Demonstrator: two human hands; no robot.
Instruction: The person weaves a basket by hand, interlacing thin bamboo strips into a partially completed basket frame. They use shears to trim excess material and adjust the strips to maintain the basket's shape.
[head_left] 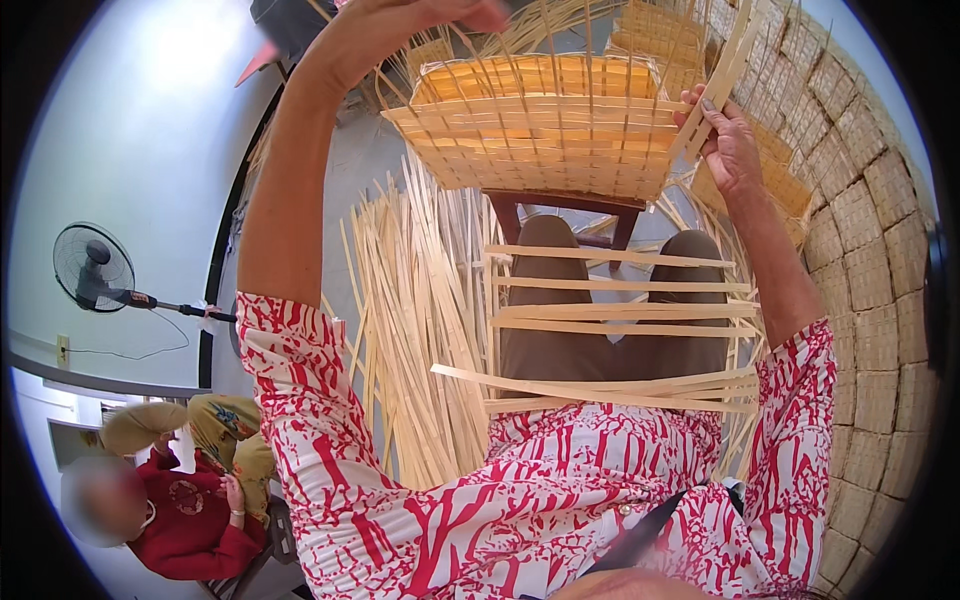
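Note:
A half-woven bamboo basket (540,145) rests on a dark wooden stool (570,201) before my knees, its upright strips sticking up past the woven wall. At its right corner, my right hand (732,148) is closed on a flat, pale bamboo strip (735,65) that slants upward. My left hand (425,12) is raised over the basket's far left side, partly cut off by the top edge, its fingers smeared by motion. Several loose bamboo strips (620,328) lie across my thighs.
A large heap of bamboo strips (415,330) covers the floor to my left. Stacked woven baskets (865,270) line the right side, and more woven pieces (660,35) lie beyond the stool. A fan (95,265) and a seated person in red (195,520) are at left.

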